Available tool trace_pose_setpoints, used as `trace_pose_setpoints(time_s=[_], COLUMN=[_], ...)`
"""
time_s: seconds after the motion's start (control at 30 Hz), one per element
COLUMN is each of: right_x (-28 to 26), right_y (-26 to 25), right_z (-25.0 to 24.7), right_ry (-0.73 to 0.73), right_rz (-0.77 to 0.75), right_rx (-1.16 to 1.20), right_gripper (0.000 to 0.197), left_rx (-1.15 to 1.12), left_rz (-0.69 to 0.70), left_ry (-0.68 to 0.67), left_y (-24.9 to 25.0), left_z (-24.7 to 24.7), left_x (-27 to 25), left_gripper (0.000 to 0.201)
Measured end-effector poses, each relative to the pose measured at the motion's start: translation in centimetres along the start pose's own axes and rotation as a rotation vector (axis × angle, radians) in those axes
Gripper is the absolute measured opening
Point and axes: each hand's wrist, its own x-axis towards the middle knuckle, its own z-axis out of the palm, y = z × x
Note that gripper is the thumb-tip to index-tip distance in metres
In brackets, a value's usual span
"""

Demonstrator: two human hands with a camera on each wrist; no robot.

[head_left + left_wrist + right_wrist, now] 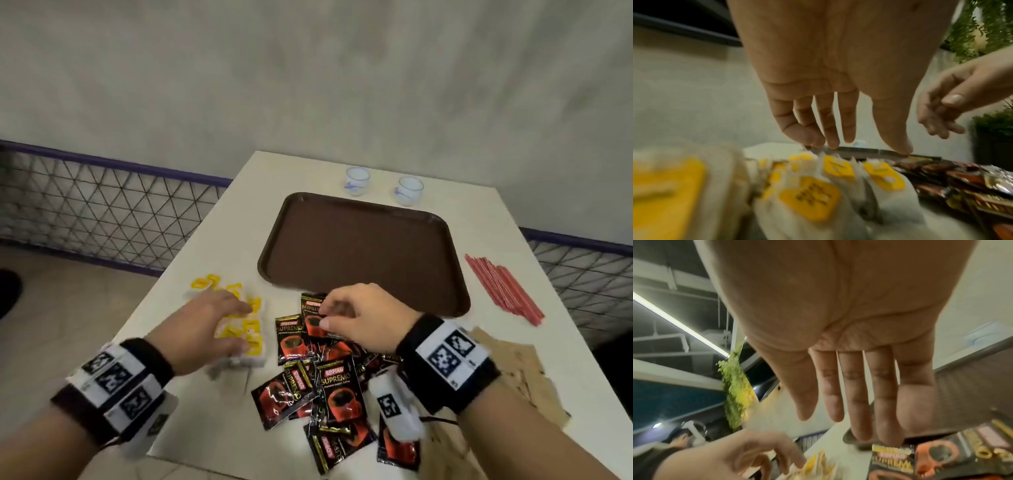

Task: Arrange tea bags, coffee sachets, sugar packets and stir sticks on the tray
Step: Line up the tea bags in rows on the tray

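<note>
The brown tray (363, 253) lies bare in the middle of the white table. Tea bags (251, 334) with yellow tags are heaped to its front left; my left hand (239, 308) hovers just over them, fingers straight, holding nothing. In the left wrist view the left hand (867, 146) sits above the tea bags (812, 198) without touching. Black-and-red coffee sachets (329, 387) are scattered at the front. My right hand (325, 312) hangs over the farthest coffee sachet (310, 305), fingers relaxed and empty. Red stir sticks (503, 287) and brown sugar packets (513, 370) lie on the right.
Two small white cups (357, 180) (408, 189) stand behind the tray. A wire mesh fence (102, 212) runs behind the table on the left and right. The table's near edge is just below the sachets.
</note>
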Motion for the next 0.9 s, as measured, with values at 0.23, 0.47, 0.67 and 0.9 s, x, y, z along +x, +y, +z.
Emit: trace_pose_setpoints(time_s=[0.23, 0.47, 0.67, 0.9], right_x=[4.1, 5.6, 6.8, 7.2], right_y=[-1.2, -1.4, -3.5, -4.5], right_z=[3.1, 5.3, 7.1, 9.2], right_ry=[-0.117, -0.137, -0.111, -0.098], right_rz=[0.008, 0.0, -0.107, -0.068], right_rx=[-0.061, -0.094, -0.206, -0.25], right_gripper=[0.032, 0.039, 0.053, 0.046], left_rx=[0.155, 0.031, -0.225, -0.347], left_rz=[-0.024, 0.009, 0.037, 0.064], left_ry=[-0.117, -0.074, -0.026, -0.017], left_y=[1.7, 2.6, 2.9, 1.4], left_z=[2.1, 1.8, -2.2, -6.4], left_x=[2.3, 1.5, -0.1, 0.4], left_gripper=[0.048, 0.013, 0.017, 0.025])
